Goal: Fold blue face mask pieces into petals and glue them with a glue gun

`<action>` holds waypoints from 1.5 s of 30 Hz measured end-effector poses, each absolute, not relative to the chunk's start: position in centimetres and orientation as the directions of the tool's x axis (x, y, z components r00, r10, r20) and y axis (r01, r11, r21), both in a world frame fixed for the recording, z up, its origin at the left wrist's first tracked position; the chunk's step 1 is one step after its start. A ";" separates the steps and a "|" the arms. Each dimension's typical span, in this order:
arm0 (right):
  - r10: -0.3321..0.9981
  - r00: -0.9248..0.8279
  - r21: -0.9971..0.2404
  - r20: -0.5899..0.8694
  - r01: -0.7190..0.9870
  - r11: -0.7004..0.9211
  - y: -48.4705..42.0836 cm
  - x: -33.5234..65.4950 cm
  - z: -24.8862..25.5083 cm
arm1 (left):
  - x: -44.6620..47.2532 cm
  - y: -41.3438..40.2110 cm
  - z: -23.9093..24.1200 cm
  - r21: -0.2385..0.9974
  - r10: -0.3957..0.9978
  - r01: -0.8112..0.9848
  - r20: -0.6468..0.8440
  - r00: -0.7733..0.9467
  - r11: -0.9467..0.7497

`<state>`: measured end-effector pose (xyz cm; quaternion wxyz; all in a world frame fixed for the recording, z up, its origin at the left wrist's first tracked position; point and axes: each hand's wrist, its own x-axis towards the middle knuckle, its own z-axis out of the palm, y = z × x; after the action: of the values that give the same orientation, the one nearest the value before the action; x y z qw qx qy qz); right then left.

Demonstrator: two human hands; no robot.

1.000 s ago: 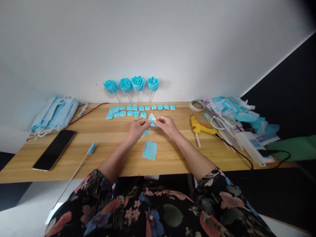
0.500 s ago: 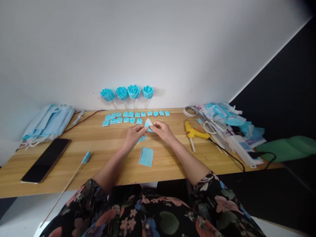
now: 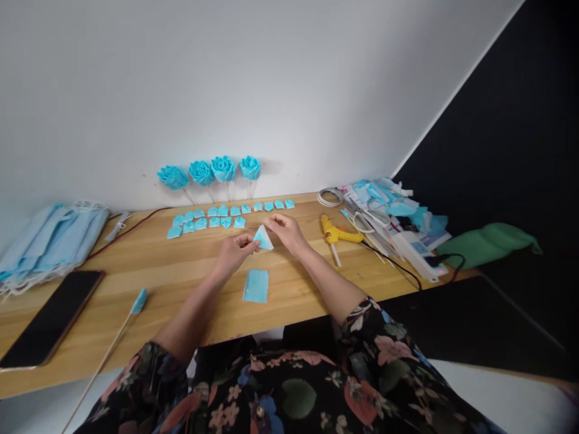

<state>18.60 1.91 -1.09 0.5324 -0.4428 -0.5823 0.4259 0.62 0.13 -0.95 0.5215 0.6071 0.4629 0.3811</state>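
Observation:
Both hands pinch a small light-blue triangular fabric piece point(image 3: 263, 238) just above the wooden table point(image 3: 181, 271). My left hand point(image 3: 235, 250) grips its lower left corner with closed fingers. My right hand point(image 3: 283, 230) pinches its upper right edge. A flat blue fabric rectangle point(image 3: 256, 285) lies on the table just in front of my hands. Behind them, two rows of several small folded blue pieces point(image 3: 226, 216) are laid out. Several blue fabric roses on sticks point(image 3: 210, 170) lean against the white wall.
A yellow glue gun point(image 3: 337, 235) lies right of my hands, with scissors, cords and blue scraps point(image 3: 389, 214) beyond it. A stack of blue face masks point(image 3: 45, 241) and a black phone point(image 3: 49, 316) lie at the left. A wooden stick with a blue tip point(image 3: 120, 331) overhangs the front edge.
The view has swung right and tilted, so everything sits further left in frame. My hands have turned the blue piece, still pinched between them, and it now points downward.

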 end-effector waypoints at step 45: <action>0.938 -0.137 -0.879 0.319 0.328 0.347 -0.8 18.5 1.8 | 0.2 0.5 -1.2 0.989 0.986 -0.140 -0.026 0.166 0.050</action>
<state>18.55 -0.82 1.77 0.4622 -0.4669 -0.6781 0.3296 0.23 0.47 -1.16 0.5836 0.4925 0.4291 0.4824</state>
